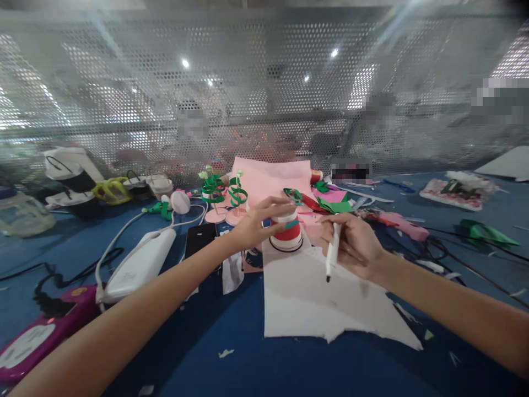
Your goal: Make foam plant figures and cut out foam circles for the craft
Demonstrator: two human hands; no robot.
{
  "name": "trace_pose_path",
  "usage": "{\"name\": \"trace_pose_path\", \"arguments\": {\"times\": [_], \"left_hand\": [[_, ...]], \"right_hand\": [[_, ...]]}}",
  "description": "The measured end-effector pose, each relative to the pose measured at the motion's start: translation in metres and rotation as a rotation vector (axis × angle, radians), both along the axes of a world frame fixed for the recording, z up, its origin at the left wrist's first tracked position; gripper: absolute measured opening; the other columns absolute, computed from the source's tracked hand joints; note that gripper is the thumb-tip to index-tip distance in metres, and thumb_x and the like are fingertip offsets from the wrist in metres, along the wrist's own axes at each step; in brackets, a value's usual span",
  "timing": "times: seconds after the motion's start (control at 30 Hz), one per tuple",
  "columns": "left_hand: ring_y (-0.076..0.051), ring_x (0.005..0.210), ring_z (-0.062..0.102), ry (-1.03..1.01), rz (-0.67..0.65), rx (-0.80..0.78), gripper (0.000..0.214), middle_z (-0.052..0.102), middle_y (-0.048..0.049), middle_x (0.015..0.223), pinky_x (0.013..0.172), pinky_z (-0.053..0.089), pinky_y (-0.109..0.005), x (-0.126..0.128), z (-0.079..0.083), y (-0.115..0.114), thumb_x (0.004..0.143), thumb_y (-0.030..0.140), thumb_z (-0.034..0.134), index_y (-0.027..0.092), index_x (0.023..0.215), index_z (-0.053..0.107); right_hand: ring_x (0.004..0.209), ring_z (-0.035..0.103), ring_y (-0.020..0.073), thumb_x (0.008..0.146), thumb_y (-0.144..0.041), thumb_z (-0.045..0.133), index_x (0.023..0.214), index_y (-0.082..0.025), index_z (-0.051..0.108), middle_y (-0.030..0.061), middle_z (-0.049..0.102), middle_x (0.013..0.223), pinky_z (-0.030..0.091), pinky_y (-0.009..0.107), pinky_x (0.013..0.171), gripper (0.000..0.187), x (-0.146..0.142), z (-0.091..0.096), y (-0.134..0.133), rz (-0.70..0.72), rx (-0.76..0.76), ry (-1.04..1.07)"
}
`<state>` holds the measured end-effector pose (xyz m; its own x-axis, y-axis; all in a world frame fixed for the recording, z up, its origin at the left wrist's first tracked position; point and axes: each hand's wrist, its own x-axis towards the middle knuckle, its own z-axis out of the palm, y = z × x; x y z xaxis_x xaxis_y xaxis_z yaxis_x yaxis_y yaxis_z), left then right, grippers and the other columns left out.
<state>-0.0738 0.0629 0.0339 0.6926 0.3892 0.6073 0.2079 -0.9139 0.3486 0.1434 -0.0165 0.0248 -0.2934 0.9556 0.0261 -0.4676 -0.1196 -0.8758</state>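
Observation:
An upside-down red and white paper cup stands on a torn-edged white sheet. A dark line curves along the cup's wide rim on the sheet. My left hand is closed around the cup's upper part, thumb on its near side and fingers over the top. In my right hand, just right of the cup, is a white marker. Its black tip points down over the sheet. Some of the right fingers are hidden behind the palm.
Behind the cup are pink paper and two green spiral paper plants. Left lie a black phone, white power bank and purple power strip. A pink glue gun with cables lies right. A perforated metal screen closes the back.

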Motion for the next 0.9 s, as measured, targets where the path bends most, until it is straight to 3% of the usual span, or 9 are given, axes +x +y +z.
{"name": "trace_pose_path", "arguments": {"times": [0.17, 0.3, 0.4, 0.47, 0.67, 0.9], "left_hand": [[-0.019, 0.116, 0.053, -0.024, 0.237, 0.118, 0.046, 0.054, -0.0081, 0.124, 0.102, 0.043, -0.036, -0.007, 0.029, 0.000, 0.087, 0.023, 0.058, 0.026, 0.132, 0.051], [-0.020, 0.102, 0.057, 0.227, 0.475, 0.146, 0.053, 0.053, -0.0075, 0.116, 0.092, 0.048, -0.036, -0.018, 0.048, -0.003, 0.086, 0.031, 0.057, 0.027, 0.138, 0.044], [-0.022, 0.097, 0.060, 0.376, 0.579, 0.186, 0.053, 0.051, -0.0088, 0.120, 0.088, 0.049, -0.038, -0.022, 0.056, -0.008, 0.087, 0.036, 0.055, 0.027, 0.137, 0.045], [-0.023, 0.097, 0.060, 0.417, 0.573, 0.219, 0.050, 0.049, -0.0089, 0.124, 0.087, 0.050, -0.038, -0.022, 0.057, -0.011, 0.088, 0.033, 0.052, 0.027, 0.137, 0.045], [-0.020, 0.115, 0.053, 0.359, 0.304, 0.227, 0.053, 0.047, -0.0087, 0.132, 0.096, 0.045, -0.034, -0.016, 0.042, -0.005, 0.087, 0.014, 0.049, 0.027, 0.137, 0.041], [-0.021, 0.123, 0.048, 0.308, 0.304, 0.262, 0.048, 0.044, -0.0111, 0.136, 0.102, 0.043, -0.037, -0.017, 0.024, 0.008, 0.089, 0.010, 0.045, 0.021, 0.135, 0.041]], "right_hand": [[0.026, 0.023, 0.0079, 0.072, -0.030, 0.051, 0.048, -0.019, 0.053, -0.0068, 0.032, 0.029, 0.019, 0.017, 0.023, 0.027, 0.002, -0.015, -0.005, 0.091, -0.023, 0.120], [0.024, 0.019, 0.0080, 0.078, -0.028, 0.045, 0.048, -0.019, 0.053, -0.0075, 0.029, 0.027, 0.020, 0.017, 0.023, 0.032, 0.008, -0.022, -0.002, 0.106, -0.058, 0.142], [0.024, 0.016, 0.0076, 0.081, -0.028, 0.040, 0.048, -0.019, 0.053, -0.0069, 0.029, 0.027, 0.018, 0.017, 0.022, 0.037, 0.008, -0.022, -0.001, 0.116, -0.081, 0.157], [0.024, 0.018, 0.0073, 0.081, -0.028, 0.041, 0.048, -0.019, 0.053, -0.0062, 0.032, 0.028, 0.021, 0.017, 0.023, 0.037, 0.007, -0.021, -0.002, 0.120, -0.091, 0.173], [0.026, 0.021, 0.0069, 0.081, -0.029, 0.047, 0.051, -0.018, 0.056, -0.0057, 0.035, 0.029, 0.022, 0.016, 0.025, 0.033, 0.005, -0.020, -0.001, 0.134, -0.094, 0.200], [0.028, 0.014, 0.0080, 0.086, -0.031, 0.037, 0.052, -0.018, 0.055, -0.0058, 0.030, 0.029, 0.020, 0.017, 0.026, 0.041, 0.007, -0.019, 0.000, 0.128, -0.150, 0.201]]}}
